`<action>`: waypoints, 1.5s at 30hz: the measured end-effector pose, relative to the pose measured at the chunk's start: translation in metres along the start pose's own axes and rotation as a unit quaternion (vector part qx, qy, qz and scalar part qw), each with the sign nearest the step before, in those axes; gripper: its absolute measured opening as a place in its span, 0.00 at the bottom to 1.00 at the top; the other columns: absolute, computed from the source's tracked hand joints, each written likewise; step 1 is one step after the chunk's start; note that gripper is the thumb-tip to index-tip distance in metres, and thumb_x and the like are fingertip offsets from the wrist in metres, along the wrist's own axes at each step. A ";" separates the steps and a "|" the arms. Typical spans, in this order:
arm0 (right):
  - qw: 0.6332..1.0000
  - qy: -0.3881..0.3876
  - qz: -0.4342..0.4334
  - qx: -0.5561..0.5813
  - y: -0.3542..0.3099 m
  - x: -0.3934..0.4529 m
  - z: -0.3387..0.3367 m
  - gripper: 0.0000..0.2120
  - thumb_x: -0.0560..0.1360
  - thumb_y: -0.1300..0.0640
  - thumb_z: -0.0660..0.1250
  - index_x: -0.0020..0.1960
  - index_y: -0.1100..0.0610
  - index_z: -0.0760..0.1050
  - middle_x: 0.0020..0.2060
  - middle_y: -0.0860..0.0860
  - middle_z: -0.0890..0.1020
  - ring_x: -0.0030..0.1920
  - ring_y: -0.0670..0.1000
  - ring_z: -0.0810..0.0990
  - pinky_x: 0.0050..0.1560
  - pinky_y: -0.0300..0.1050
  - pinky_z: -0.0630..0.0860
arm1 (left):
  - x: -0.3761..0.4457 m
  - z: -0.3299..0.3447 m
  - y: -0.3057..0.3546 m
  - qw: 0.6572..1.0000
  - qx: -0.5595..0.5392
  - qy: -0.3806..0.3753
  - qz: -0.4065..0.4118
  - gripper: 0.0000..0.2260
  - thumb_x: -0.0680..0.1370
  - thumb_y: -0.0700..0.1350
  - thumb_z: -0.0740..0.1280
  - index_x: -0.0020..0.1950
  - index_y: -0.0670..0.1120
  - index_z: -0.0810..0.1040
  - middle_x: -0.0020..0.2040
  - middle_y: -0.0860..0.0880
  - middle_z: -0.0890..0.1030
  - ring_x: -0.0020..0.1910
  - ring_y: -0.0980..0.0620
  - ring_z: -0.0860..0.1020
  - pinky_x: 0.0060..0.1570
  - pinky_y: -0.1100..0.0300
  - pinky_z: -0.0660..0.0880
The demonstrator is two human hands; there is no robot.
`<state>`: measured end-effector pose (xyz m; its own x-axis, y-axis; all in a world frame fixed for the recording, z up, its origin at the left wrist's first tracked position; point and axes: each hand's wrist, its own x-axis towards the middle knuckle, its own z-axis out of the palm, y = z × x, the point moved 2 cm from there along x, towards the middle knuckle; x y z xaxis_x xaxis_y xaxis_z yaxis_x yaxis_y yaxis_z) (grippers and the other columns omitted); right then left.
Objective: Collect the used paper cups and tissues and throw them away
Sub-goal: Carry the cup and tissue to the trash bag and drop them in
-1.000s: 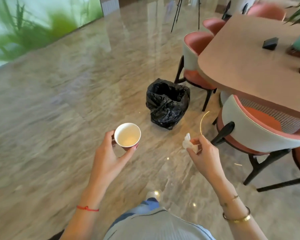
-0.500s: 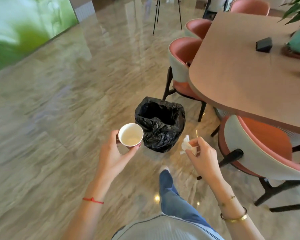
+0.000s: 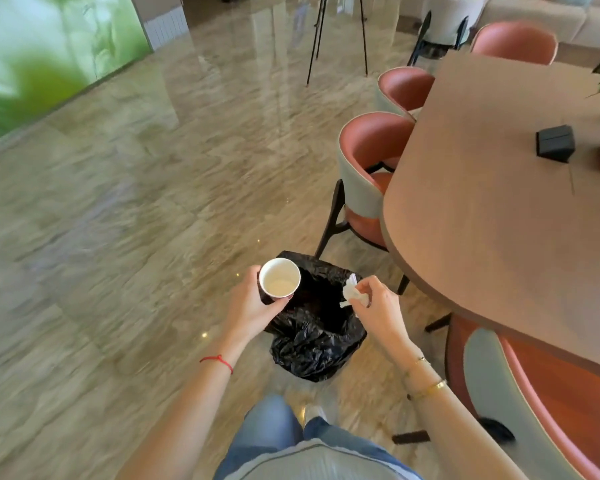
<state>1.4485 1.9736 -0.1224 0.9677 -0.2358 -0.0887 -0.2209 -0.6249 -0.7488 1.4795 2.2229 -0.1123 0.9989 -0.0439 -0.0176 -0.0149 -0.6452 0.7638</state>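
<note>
Standing over a black-lined bin [image 3: 317, 344] on the polished stone floor [image 3: 118, 237], the person holds both hands above its open mouth. The left hand [image 3: 248, 306] wraps a white paper cup [image 3: 279, 278] from the side, thumb on the near wall and the fingers [image 3: 286, 298] curled round the lower part, so the cup sits upright with its open top facing the camera. It hangs over the left edge of the bin's rim. A red string [image 3: 217, 360] circles the left wrist.

The right hand [image 3: 378, 306] pinches a crumpled white tissue [image 3: 352, 292] between thumb and fingertips [image 3: 361, 299]; the wad sticks out to the left of the knuckles, over the right side of the bin's opening. Cup and tissue are near each other but apart, with the dark bag interior showing between them. Gold bracelets [image 3: 426, 389] sit on the right wrist.

To the right, a brown rounded tabletop [image 3: 482, 202] carries a small black box [image 3: 555, 143]. Pink-and-grey chairs [image 3: 364, 168] are tucked along its edge, the nearest one just behind the bin. Jeans-clad legs [image 3: 274, 434] show at the bottom of the view.
</note>
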 end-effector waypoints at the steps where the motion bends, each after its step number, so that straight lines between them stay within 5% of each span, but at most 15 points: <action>1: 1.000 -0.007 0.014 -0.003 0.003 0.016 0.005 0.04 0.75 0.55 0.65 0.44 0.50 0.71 0.42 0.46 0.76 0.38 0.45 0.74 0.33 0.37 0.66 | 0.017 0.006 0.000 1.000 0.003 -0.007 -0.001 0.28 0.68 0.54 0.77 0.61 0.47 0.69 0.52 0.54 0.76 0.50 0.52 0.76 0.45 0.57 0.73; 9: 0.991 -0.045 0.118 -0.031 0.022 0.121 0.060 0.04 0.74 0.58 0.66 0.47 0.54 0.72 0.48 0.52 0.78 0.45 0.52 0.76 0.44 0.45 0.75 | 0.137 0.051 -0.034 0.994 -0.004 -0.095 -0.060 0.27 0.68 0.48 0.78 0.61 0.45 0.68 0.54 0.50 0.75 0.53 0.51 0.74 0.42 0.63 0.64; 13: 0.982 -0.071 0.172 -0.044 0.031 0.148 0.083 0.10 0.76 0.56 0.67 0.56 0.57 0.73 0.54 0.53 0.77 0.51 0.53 0.76 0.52 0.45 0.75 | 0.176 0.064 -0.063 0.974 -0.033 -0.196 -0.105 0.36 0.69 0.39 0.77 0.71 0.41 0.61 0.68 0.45 0.69 0.68 0.47 0.68 0.60 0.63 0.64; 16: 0.976 -0.058 0.207 -0.031 0.030 0.162 0.087 0.12 0.77 0.55 0.66 0.59 0.56 0.74 0.57 0.52 0.77 0.55 0.52 0.77 0.55 0.46 0.75 | 0.202 0.059 -0.079 0.968 -0.035 -0.227 -0.103 0.36 0.73 0.40 0.74 0.74 0.44 0.57 0.68 0.50 0.65 0.70 0.49 0.65 0.62 0.63 0.61; 20: 0.984 -0.004 0.175 -0.030 0.009 0.174 0.076 0.12 0.78 0.55 0.65 0.61 0.54 0.74 0.57 0.49 0.77 0.59 0.51 0.74 0.57 0.45 0.74 | 0.238 0.034 -0.082 0.975 0.012 -0.216 -0.045 0.29 0.76 0.47 0.71 0.73 0.49 0.64 0.72 0.51 0.68 0.70 0.50 0.68 0.67 0.56 0.65; 25: 0.989 0.070 0.109 -0.069 -0.028 0.170 0.050 0.13 0.78 0.52 0.64 0.62 0.50 0.73 0.58 0.46 0.77 0.62 0.49 0.69 0.56 0.40 0.66 | 0.268 0.002 -0.054 0.977 0.086 -0.184 0.064 0.16 0.76 0.51 0.70 0.63 0.52 0.77 0.59 0.54 0.80 0.48 0.49 0.81 0.40 0.72 0.66; 31: 0.980 0.154 0.100 -0.077 -0.050 0.137 0.019 0.15 0.78 0.53 0.65 0.65 0.50 0.73 0.60 0.46 0.77 0.63 0.49 0.68 0.62 0.45 0.68 | 0.272 -0.020 -0.019 0.961 0.112 -0.198 0.156 0.16 0.77 0.56 0.67 0.64 0.58 0.74 0.61 0.59 0.78 0.35 0.51 0.78 0.28 0.74 0.65; 34: 0.972 0.187 0.119 -0.080 -0.049 0.110 0.009 0.16 0.77 0.54 0.66 0.64 0.50 0.73 0.59 0.45 0.77 0.63 0.49 0.69 0.60 0.42 0.67 | 0.268 -0.019 -0.008 0.951 0.117 -0.213 0.192 0.17 0.76 0.57 0.67 0.64 0.59 0.74 0.64 0.58 0.76 0.42 0.60 0.75 0.40 0.77 0.66; 37: 0.961 0.231 0.133 -0.074 -0.049 0.077 -0.001 0.16 0.77 0.54 0.67 0.64 0.48 0.73 0.57 0.42 0.76 0.61 0.48 0.70 0.58 0.41 0.65 | 0.261 -0.015 0.010 0.934 0.127 -0.230 0.244 0.16 0.76 0.54 0.68 0.64 0.57 0.75 0.64 0.58 0.77 0.59 0.57 0.77 0.48 0.78 0.63; 40: 0.946 0.277 0.157 -0.064 -0.046 0.035 -0.013 0.16 0.76 0.54 0.67 0.63 0.49 0.73 0.56 0.40 0.74 0.61 0.46 0.69 0.58 0.39 0.64 | 0.248 -0.008 0.038 0.913 0.131 -0.249 0.295 0.16 0.76 0.53 0.69 0.64 0.55 0.76 0.63 0.58 0.77 0.52 0.53 0.81 0.47 0.71 0.70; 42: 0.931 0.308 0.184 -0.068 -0.042 0.004 -0.021 0.16 0.76 0.55 0.68 0.63 0.50 0.74 0.56 0.41 0.75 0.61 0.46 0.69 0.57 0.37 0.63 | 0.234 0.002 0.057 0.898 0.123 -0.266 0.328 0.16 0.76 0.52 0.69 0.64 0.55 0.76 0.63 0.58 0.76 0.49 0.59 0.78 0.48 0.72 0.69; 45: 0.904 0.365 0.213 -0.067 -0.038 -0.051 -0.031 0.16 0.75 0.56 0.69 0.63 0.52 0.74 0.56 0.44 0.77 0.61 0.48 0.71 0.58 0.39 0.66 | 0.202 0.023 0.090 0.871 0.095 -0.304 0.374 0.17 0.76 0.51 0.70 0.65 0.54 0.76 0.63 0.58 0.76 0.59 0.62 0.73 0.58 0.68 0.67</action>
<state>1.4042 1.9861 -0.0687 0.4647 -0.8739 0.1427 -0.6150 -0.4345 -0.6581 1.6783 2.1383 -0.0623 0.4982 -0.8652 0.0569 -0.7169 -0.3741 0.5883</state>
